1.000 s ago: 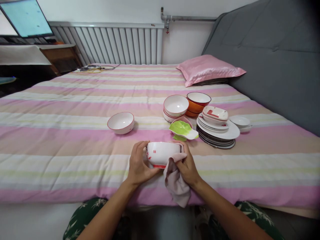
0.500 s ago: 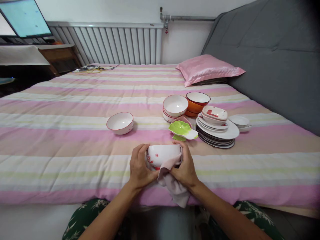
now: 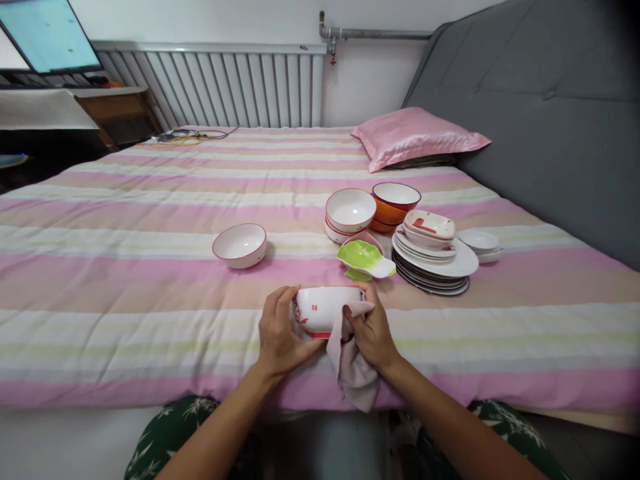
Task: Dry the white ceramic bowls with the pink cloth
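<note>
My left hand [image 3: 278,330] grips the left side of a white bowl with red markings [image 3: 323,307], held upright just above the striped bed cover [image 3: 125,280]. Against the bowl's right side, my right hand [image 3: 371,333] presses a pale pink cloth [image 3: 350,363], fingers closed on the cloth. The cloth hangs down below the bowl. Both hands are near the front edge of the bed.
A single white red-rimmed bowl [image 3: 240,244] sits to the left. Behind my hands lie a green leaf-shaped dish [image 3: 365,259], stacked bowls [image 3: 350,212], an orange bowl [image 3: 396,203], a stack of plates [image 3: 434,263] and small saucers [image 3: 480,243]. A pink pillow [image 3: 415,137] and grey headboard stand at right.
My right hand slid the cloth across the bowl's near side toward the left and back to the right side. The bowl stayed in my left hand's grip.
</note>
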A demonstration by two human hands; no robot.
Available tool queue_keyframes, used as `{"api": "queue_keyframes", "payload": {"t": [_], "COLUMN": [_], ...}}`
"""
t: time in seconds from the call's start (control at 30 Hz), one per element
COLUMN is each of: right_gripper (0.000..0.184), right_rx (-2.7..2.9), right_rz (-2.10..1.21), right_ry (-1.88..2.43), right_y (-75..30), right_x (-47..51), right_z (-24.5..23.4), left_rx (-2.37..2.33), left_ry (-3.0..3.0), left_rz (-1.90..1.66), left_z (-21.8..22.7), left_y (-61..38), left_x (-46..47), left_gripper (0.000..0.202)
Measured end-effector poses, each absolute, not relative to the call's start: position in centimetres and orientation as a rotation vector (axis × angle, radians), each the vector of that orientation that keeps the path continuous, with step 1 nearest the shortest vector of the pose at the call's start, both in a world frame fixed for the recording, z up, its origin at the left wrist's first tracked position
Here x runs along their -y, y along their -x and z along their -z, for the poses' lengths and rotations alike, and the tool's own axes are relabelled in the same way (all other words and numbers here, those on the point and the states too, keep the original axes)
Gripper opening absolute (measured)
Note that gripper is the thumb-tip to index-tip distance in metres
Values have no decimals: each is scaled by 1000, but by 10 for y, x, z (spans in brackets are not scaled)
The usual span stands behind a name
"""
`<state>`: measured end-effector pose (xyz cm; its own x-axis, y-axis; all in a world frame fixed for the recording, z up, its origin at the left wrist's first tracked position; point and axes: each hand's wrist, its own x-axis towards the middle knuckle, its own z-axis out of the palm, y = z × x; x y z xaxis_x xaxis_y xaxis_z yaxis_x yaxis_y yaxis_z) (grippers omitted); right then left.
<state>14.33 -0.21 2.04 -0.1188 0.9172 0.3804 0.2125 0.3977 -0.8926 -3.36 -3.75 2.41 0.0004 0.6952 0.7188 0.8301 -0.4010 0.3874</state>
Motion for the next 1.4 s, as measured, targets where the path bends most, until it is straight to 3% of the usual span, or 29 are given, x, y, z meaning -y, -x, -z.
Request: {"api": "queue_keyframes", "payload": {"t": [0.23,1.03,1.23,1.4], "right_gripper": [25,33,33,33], "right_rx": [1535,1474,1484,1540], "right_rz": [-920,-900,-919,-908], "right_ry": [975,993,1022,998], "right_y": [-143,-145,-142,-139], "right_x": [-3,-17,-19,-18], "right_z": [-17,-3,-1,-6], "left_rx": [1639,1766,1573,1456], "left_ry": [2105,2103,2175,2227], "left_rz": [1366,1451,1257,1095], "left_z": [-26,-28,-28,-30], "left_y": [33,36,37,35], "left_x": [38,36,35,37], "left_gripper": [78,74,91,89]}}
